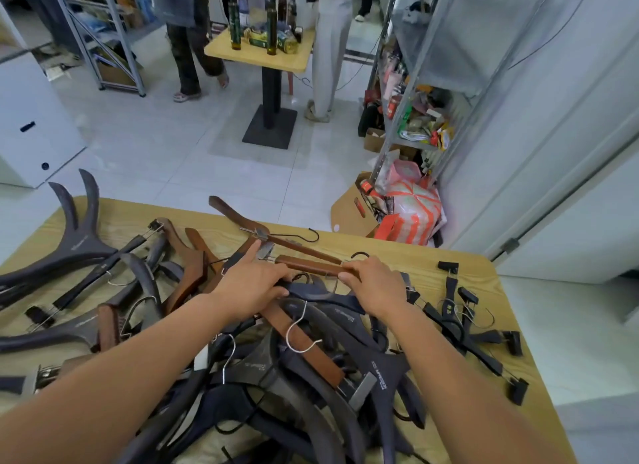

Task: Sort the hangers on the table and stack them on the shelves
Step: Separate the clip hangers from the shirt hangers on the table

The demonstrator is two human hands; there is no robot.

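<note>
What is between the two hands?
In the head view, a brown hanger lies between the left hand and the right hand. The right hand pinches its end.

Right hand (375, 287) on brown hanger (311, 266)

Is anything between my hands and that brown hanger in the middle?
Nothing visible. The right hand pinches the right end of the brown hanger, and the left hand lies on its left end. It rests atop the dark hangers, with a second hanger just behind.
</note>
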